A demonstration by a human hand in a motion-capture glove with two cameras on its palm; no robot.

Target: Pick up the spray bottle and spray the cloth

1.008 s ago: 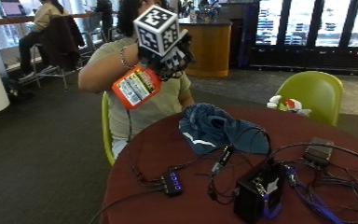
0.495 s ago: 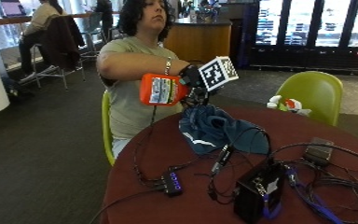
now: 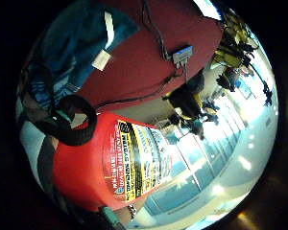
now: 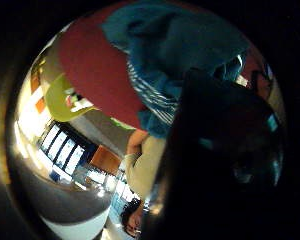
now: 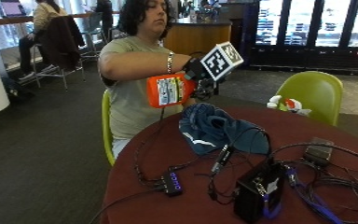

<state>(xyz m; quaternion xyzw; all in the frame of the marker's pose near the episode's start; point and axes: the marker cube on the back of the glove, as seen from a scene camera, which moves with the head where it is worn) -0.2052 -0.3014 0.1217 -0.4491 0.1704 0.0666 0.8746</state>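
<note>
The person sits at the far left edge of the round red table [image 5: 167, 196], on a green chair [image 5: 107, 126], which places the raised right arm directly over the work area; the orange spray bottle [image 5: 168, 90] is carried clear of the table, above and just left of the cloth, tipped onto its side so that its body extends left and its head end points right toward the cloth; this attitude is judged to be an aiming posture for the spray step, with the pick-up already complete. The gloved right hand [image 5: 199, 78] is wrapped around the head end of the bottle, fingers curled on it; the little finger side palm view confirms the bottle body and its label close against the palm, with a black strap crossing it. Whether a finger rests on the trigger cannot be determined. The bottle wall is opaque, so its fill level cannot be read; no spray is visible. The blue cloth [image 5: 215, 129] lies bunched on the table below and slightly right of the hand, a heaped target presenting its upper folds to the nozzle. Nearer and to the right lie a small hub [image 5: 171, 181], a black box [image 5: 258, 192] and loose cables; a second green chair [image 5: 312, 93] stands at the far right.
</note>
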